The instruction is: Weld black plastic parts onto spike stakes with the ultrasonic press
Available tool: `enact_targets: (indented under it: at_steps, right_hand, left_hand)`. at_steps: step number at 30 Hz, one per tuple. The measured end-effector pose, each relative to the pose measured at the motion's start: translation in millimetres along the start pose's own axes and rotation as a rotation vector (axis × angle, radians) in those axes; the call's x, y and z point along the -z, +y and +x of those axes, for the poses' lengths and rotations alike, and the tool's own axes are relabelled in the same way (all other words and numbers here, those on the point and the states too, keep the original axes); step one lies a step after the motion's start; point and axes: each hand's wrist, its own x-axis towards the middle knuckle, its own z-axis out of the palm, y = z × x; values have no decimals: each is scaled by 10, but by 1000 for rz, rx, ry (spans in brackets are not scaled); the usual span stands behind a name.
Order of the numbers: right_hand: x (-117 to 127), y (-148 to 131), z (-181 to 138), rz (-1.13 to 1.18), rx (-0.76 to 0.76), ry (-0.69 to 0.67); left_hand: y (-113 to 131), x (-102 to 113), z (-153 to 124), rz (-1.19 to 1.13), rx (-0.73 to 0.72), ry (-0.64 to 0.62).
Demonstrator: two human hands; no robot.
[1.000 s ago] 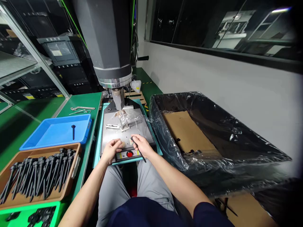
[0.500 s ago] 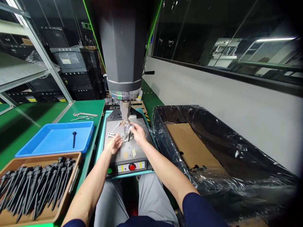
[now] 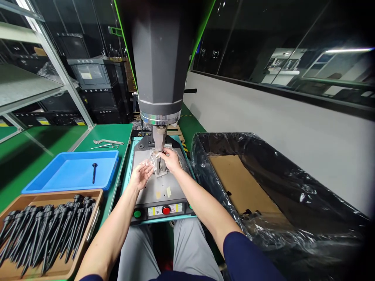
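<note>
My right hand (image 3: 172,160) is closed in a pinch at the top of a small metal fixture (image 3: 161,171), right under the machine's metal tip (image 3: 159,139). What shows at its fingertips is a small bit of a black bolt-shaped part; the rest is hidden by fingers and fixture. To the left of the fixture, my left hand (image 3: 142,174) is open, palm up with curled fingers, close to thin clear plastic (image 3: 152,155). The fixture stands on the grey machine plate (image 3: 152,192).
A brown tray (image 3: 101,195) of black bolt-shaped parts (image 3: 47,226) lies at left. Behind it, a blue tray (image 3: 64,171) holds one such part (image 3: 94,173). Wrenches (image 3: 108,142) lie beyond. A plastic-lined bin (image 3: 216,187) is on the right; a red button (image 3: 166,210) faces me.
My right hand has brought the black part from in front of the fixture to its top. My left hand has turned palm up and opened more. The view has shifted slightly.
</note>
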Motion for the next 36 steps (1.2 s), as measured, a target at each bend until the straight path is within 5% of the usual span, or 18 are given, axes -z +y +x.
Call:
enact_targets:
  at_steps: [15,26,36]
  right_hand:
    - [104,99,170,52,-92,-255]
    - [7,125,177,88,-165,-149]
    - [275,263,138,259,-384,29]
  left_hand:
    - [284,-222,218,68,-57,172]
    - [360,-255,217,120,-87,173]
    - [289,-220,201,181,-140,147]
